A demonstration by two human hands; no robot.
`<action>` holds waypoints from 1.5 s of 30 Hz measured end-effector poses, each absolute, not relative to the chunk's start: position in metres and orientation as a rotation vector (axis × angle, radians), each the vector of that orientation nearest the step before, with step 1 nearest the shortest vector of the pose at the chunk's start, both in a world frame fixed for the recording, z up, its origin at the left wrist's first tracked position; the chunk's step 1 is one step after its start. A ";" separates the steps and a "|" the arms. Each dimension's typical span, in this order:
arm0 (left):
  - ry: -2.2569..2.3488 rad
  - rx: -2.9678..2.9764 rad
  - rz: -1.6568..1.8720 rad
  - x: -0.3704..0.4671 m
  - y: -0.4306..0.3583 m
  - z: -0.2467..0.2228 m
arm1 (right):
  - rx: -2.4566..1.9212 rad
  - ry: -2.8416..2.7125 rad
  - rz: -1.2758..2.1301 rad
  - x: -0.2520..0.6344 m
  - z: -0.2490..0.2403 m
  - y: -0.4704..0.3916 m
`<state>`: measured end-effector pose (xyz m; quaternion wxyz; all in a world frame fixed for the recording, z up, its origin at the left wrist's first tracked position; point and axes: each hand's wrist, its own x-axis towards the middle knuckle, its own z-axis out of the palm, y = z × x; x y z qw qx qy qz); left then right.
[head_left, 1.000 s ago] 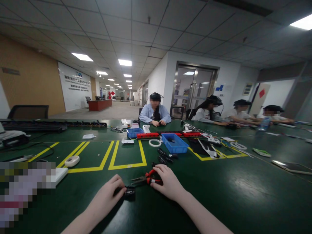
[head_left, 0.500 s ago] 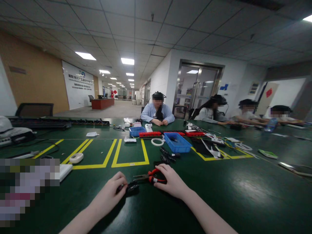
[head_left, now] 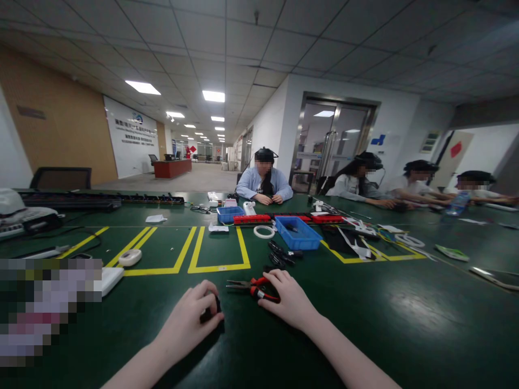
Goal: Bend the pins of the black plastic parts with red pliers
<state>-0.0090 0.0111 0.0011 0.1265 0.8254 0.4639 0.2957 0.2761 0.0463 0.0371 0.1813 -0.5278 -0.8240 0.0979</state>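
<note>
My left hand (head_left: 190,316) is closed with curled fingers around a small black piece (head_left: 219,306), most of it hidden behind the fingers, so its kind cannot be made out. In my right hand (head_left: 290,294) are long-nose pliers (head_left: 255,285) with red and black handles, the thumb and fingers around the grips. The plier jaws point left, slightly apart, with nothing visible between them. They lie just beyond and to the right of the black piece, not touching it. A bundle of black cables (head_left: 279,253) rests on the table beyond the pliers.
Blue bins (head_left: 302,240) and red strips (head_left: 251,219) stand farther back on the green table (head_left: 352,335). A white ring of tape (head_left: 264,232) lies beside them. Yellow tape (head_left: 219,268) marks out areas. A white box (head_left: 111,280) is at left. Several people sit opposite and at right.
The black piece, which stuck out of my left fingers toward the pliers, is now drawn mostly into the hand. The right hand still holds the pliers. The view has shifted slightly.
</note>
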 end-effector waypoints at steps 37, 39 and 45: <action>1.301 2.547 0.755 -0.006 0.002 0.012 | -1.313 -2.178 0.639 0.291 0.024 0.015; 1.291 2.557 0.748 -0.006 0.002 0.013 | -1.306 -2.200 0.634 0.291 0.022 0.017; 1.293 2.572 0.690 -0.005 0.002 0.014 | -1.192 -2.126 0.517 0.289 0.025 0.013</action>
